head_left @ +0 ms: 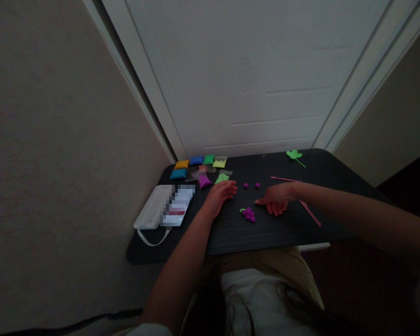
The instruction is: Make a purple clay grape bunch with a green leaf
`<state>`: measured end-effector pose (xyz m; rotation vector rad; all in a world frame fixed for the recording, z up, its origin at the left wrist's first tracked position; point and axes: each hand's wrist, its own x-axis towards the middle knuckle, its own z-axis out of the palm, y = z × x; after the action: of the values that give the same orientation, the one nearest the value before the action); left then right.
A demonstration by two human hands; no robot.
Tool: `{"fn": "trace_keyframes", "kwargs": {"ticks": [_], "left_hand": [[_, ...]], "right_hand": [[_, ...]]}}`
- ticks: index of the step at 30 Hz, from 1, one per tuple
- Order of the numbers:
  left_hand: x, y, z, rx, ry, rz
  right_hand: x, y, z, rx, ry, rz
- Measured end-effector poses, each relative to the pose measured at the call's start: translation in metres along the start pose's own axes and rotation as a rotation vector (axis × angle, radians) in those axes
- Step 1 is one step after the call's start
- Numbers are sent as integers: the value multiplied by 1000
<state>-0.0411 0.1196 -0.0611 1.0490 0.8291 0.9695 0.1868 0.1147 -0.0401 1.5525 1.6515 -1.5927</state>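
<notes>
My left hand hovers at or rests on the tabletop beside the light green clay packet, its fingers stretched out and nothing in them. My right hand is over the table, index finger extended to the left, the others hanging loosely bent; no held thing shows. Between and below the hands lies a small bunch of purple clay balls with a green leaf-like piece at its upper left. Two loose purple balls, a left one and a right one, sit just beyond.
Several coloured clay packets lie at the back left of the dark table. A phone and a white case-like object with a strap are at left. Pink strips lie around my right wrist; a green clover-shaped piece is far right.
</notes>
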Motion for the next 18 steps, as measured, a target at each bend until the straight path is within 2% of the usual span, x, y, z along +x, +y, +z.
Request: {"fn": "trace_keyframes", "kwargs": {"ticks": [18], "left_hand": [[-1, 3, 2, 5, 13, -6]], "right_hand": [[2, -13, -5, -87, -44, 141]]}}
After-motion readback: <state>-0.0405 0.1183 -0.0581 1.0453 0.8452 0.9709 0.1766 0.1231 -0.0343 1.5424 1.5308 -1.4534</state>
